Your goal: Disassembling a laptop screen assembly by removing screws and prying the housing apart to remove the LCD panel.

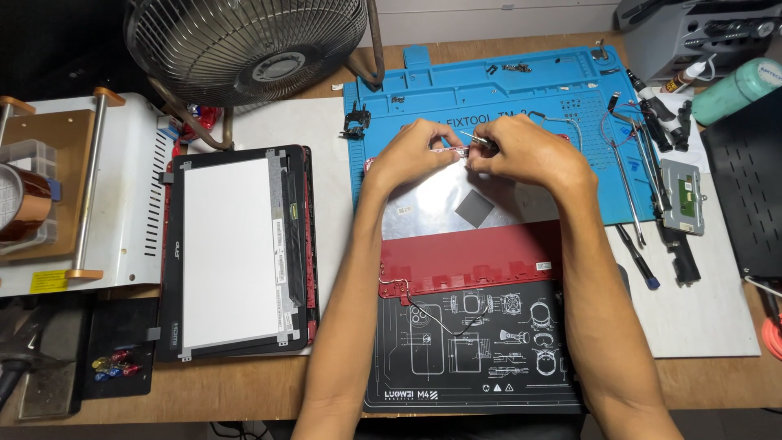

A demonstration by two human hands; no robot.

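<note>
The mat (489, 81) is blue, the lid (472, 261) red with silver foil, the pad (472, 350) black with white line drawings.

Bare white mat (700, 318) offers room on the right; fan (244, 41) and screen panel (232, 253) crowd the left.
</note>
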